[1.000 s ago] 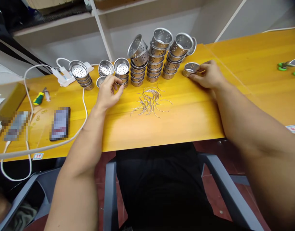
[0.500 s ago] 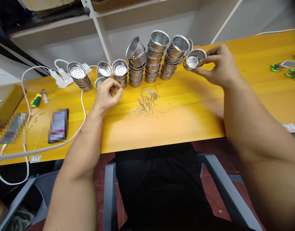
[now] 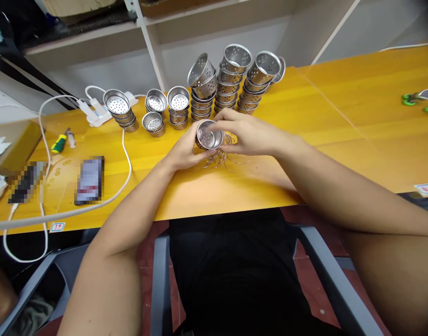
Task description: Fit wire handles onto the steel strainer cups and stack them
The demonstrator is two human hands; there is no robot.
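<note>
A small perforated metal cup (image 3: pixel 210 134) is held above the middle of the table, its mouth tilted towards me. My left hand (image 3: pixel 185 150) is closed around its left side, thumb below the rim. My right hand (image 3: pixel 245 132) grips the cup's right side, with fingers over the rim and the thumb low. Beneath and behind the hands lies a loose pile of thin curved metal wires (image 3: pixel 238 161), partly covered. Just beyond stand stacks of similar cups, among them a tall middle stack (image 3: pixel 228 87), a right stack (image 3: pixel 253 87) and a left-hand stack (image 3: pixel 179 112).
At the left, a white cable loops around a phone (image 3: pixel 90 181) and a second device (image 3: pixel 27 183). A power strip (image 3: pixel 97 114), a green-and-yellow screwdriver (image 3: pixel 59 143) and another cup stack (image 3: pixel 121 109) sit there too. Green-wheeled parts (image 3: pixel 408 99) lie far right.
My right hand has brought the cup from the right of the stacks leftwards and down to the middle. My left hand has moved right and closed on the cup.
</note>
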